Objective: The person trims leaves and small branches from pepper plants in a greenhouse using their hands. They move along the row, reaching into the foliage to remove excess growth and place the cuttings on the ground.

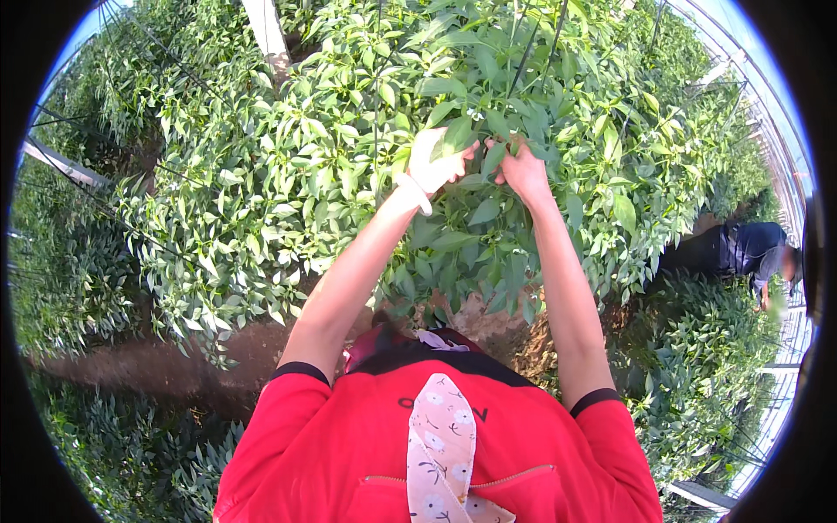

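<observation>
Both arms reach forward into a leafy green pepper plant [484, 209] with small white flowers. My left hand [438, 166], a pale band at its wrist, has its fingers curled in among the leaves; a broad leaf [458, 134] covers part of it. Close beside it, my right hand [525, 171] is closed with thumb and fingers drawn together at the upper shoots. A leaf [493, 158] hangs in front of its fingertips. What either hand grips is hidden by foliage and glare.
Dense pepper rows spread on both sides. Thin dark strings [377, 105] run up through the plants. Bare soil [209, 370] forms a path near my body. A white post [264, 30] stands at the far left. At the right, another person [741, 251] bends among the plants.
</observation>
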Tool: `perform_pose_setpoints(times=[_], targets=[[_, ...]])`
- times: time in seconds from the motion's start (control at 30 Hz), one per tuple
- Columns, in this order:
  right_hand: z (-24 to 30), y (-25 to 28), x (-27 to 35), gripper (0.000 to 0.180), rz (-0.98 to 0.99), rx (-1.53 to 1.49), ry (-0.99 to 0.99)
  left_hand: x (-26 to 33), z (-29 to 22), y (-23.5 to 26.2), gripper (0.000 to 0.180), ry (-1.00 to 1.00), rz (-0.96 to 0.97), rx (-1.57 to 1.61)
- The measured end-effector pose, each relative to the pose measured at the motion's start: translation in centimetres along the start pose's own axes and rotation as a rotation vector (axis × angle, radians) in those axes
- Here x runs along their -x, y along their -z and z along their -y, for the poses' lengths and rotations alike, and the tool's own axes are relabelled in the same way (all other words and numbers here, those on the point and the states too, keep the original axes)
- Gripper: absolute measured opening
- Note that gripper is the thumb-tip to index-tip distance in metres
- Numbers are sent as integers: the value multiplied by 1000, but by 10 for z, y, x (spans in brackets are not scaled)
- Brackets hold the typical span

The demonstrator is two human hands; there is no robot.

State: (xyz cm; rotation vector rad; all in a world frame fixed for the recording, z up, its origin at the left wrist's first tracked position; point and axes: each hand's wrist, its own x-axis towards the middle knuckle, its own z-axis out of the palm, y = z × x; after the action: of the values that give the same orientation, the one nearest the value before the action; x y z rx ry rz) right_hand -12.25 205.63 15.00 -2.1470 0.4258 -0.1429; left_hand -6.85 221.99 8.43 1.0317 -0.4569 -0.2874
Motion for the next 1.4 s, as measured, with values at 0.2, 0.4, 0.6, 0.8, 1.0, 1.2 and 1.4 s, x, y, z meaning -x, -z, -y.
perform_pose_setpoints(times=[0.2,0.4,0.6,0.8,1.0,1.2,1.4], targets=[[-36,1,8,22,-21,-34,252,4,-14,14,12,-26,-142,17],[-37,0,40,17,-146,74,455,-5,3,16,17,-661,-152,-671],[-21,5,50,11,-133,-140,250,6,-47,-42,30,-499,-19,-112],[-61,1,64,19,-325,215,566,-17,-95,-106,21,-330,-109,-718],[-80,18,64,21,-149,150,508,3,-82,-133,27,-59,143,-459],[-50,55,43,30,-319,425,665,3,-91,-114,41,-73,126,-308],[72,109,-12,28,-299,-182,518,-19,-82,-93,57,-103,225,157]])
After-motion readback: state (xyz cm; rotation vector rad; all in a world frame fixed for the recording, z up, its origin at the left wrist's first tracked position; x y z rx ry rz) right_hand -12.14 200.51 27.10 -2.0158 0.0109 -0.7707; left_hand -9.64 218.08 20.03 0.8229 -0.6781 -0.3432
